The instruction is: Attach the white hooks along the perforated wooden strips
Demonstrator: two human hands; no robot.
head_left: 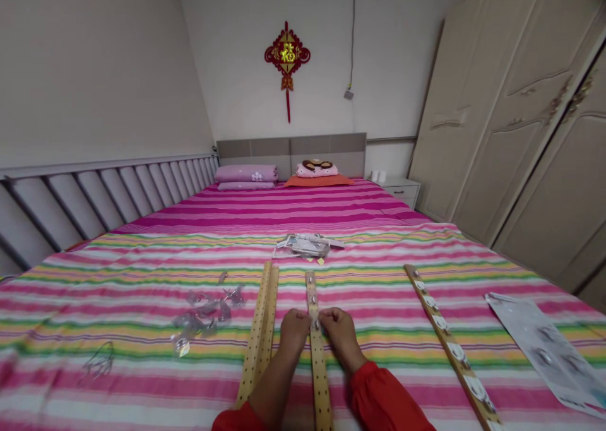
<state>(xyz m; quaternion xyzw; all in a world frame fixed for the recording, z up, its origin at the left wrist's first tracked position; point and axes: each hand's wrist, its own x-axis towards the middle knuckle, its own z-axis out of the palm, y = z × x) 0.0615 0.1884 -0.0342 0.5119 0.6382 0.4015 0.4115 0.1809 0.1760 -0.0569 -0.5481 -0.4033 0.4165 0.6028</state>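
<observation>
A narrow wooden strip [319,374] dotted with small holes lies lengthwise on the striped cloth between my hands. Small shiny metal pieces [312,299] sit along its far part. My left hand [294,329] is closed in a pinch at the strip's left edge. From the right, my right hand [339,330] pinches at the same spot, beside another small shiny piece [315,324]. The fingertips hide what they grip, if anything. Just left of my left hand lie two more dotted strips [258,330], side by side.
At the right lies a strip with several round metal pieces [440,323], near a clear plastic package [544,349]. Crumpled plastic bits [203,314] and a thin wire-like tangle [99,361] are at the left. A plastic bag of parts [307,245] lies farther back.
</observation>
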